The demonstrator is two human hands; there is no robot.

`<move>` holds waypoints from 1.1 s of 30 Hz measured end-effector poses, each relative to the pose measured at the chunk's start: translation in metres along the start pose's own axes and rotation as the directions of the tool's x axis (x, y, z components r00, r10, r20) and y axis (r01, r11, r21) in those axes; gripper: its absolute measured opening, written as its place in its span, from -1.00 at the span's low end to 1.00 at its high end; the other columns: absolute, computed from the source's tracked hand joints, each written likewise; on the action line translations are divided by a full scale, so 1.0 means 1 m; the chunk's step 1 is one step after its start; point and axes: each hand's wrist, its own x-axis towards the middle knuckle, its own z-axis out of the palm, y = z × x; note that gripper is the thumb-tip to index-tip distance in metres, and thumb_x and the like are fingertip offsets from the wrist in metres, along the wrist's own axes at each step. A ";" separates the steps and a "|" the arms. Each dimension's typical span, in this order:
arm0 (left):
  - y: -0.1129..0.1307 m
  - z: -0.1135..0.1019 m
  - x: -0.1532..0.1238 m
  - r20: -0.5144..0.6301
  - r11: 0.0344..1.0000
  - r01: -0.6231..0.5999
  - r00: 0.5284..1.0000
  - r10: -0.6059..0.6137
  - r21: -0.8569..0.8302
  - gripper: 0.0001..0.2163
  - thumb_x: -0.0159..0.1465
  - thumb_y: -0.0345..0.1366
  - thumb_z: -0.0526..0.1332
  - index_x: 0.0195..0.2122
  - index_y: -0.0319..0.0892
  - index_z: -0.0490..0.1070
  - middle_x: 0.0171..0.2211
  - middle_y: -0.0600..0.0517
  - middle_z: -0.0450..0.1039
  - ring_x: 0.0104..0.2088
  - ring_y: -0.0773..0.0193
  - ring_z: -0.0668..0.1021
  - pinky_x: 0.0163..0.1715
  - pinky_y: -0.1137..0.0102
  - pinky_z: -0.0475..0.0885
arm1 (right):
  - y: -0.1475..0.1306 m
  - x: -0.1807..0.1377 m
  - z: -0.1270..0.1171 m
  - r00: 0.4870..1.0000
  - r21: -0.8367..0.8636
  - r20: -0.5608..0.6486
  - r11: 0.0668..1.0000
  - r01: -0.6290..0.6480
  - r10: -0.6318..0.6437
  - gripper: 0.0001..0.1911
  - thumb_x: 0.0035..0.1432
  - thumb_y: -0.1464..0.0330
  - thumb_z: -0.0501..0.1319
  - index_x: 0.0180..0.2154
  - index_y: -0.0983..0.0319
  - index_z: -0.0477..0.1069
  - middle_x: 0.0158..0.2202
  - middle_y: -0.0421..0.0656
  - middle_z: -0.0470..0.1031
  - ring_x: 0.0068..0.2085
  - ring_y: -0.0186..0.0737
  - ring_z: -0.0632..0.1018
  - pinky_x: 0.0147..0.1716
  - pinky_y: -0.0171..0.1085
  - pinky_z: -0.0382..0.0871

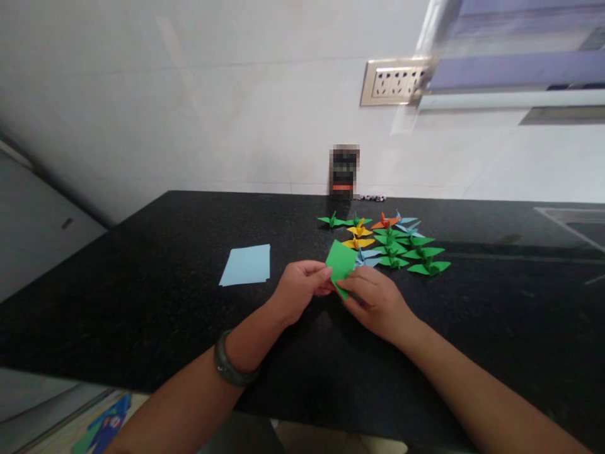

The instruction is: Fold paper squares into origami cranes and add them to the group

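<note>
Both my hands hold a folded green paper just above the black counter. My left hand pinches its left edge with fingers closed. My right hand grips its lower corner, fingers curled. Just beyond the paper lie several folded paper cranes in green, yellow, orange and light blue.
A small stack of light blue paper sheets lies to the left of my hands. A dark small object stands against the white wall at the back. A wall socket plate is above. A sink edge shows at far right.
</note>
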 end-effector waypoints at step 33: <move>-0.001 -0.002 0.001 0.128 0.981 0.188 0.975 -0.182 -0.038 -0.76 -0.01 -0.21 0.29 -0.41 -0.27 0.37 -0.59 0.05 0.41 -0.62 0.40 0.45 -0.58 0.48 0.32 | 0.029 0.003 -0.019 0.922 0.508 0.338 0.789 -0.346 0.187 -0.81 0.09 0.37 0.16 -0.28 0.13 0.53 -0.27 -0.14 0.47 -0.26 -0.30 0.48 -0.23 -0.27 0.36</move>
